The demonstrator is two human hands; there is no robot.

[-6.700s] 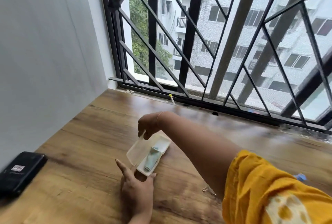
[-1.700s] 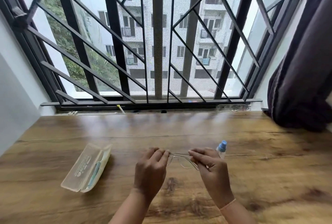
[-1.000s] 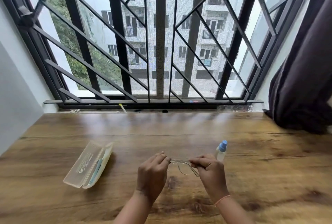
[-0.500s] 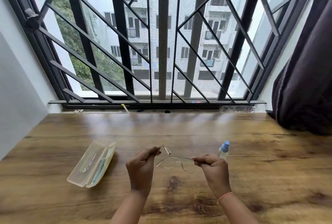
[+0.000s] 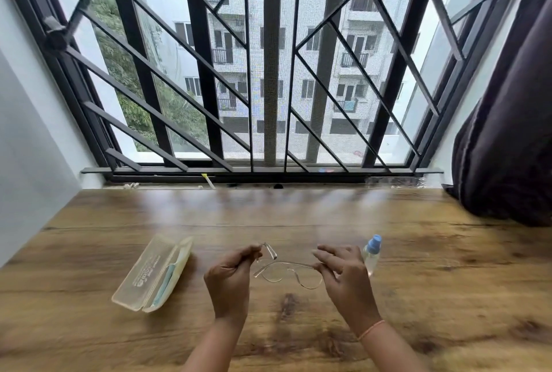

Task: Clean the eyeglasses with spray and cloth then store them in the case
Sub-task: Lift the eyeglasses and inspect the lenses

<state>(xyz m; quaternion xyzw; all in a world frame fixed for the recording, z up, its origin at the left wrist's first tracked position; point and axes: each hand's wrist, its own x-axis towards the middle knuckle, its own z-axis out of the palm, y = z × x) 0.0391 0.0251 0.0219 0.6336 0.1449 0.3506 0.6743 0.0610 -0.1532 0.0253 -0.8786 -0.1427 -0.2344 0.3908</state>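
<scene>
Clear-framed eyeglasses [image 5: 288, 272] hang between my two hands just above the wooden table [image 5: 448, 267]. My left hand [image 5: 230, 279] pinches the left temple arm, which is swung outward. My right hand [image 5: 343, 276] pinches the frame's right end, its other fingers spread. A translucent cream case [image 5: 150, 273] lies open to the left, with a pale blue cloth [image 5: 163, 285] inside. A small clear spray bottle [image 5: 371, 253] with a blue cap stands just behind my right hand.
A black window grille [image 5: 268, 73] closes the table's far edge. A white wall [image 5: 27, 162] bounds the left side. A dark curtain [image 5: 507, 133] hangs at the right and rests on the table's far right corner.
My hands drew apart and the left temple arm of the eyeglasses unfolded. Earlier I opened the case at the left and turned my view to the middle of the table.
</scene>
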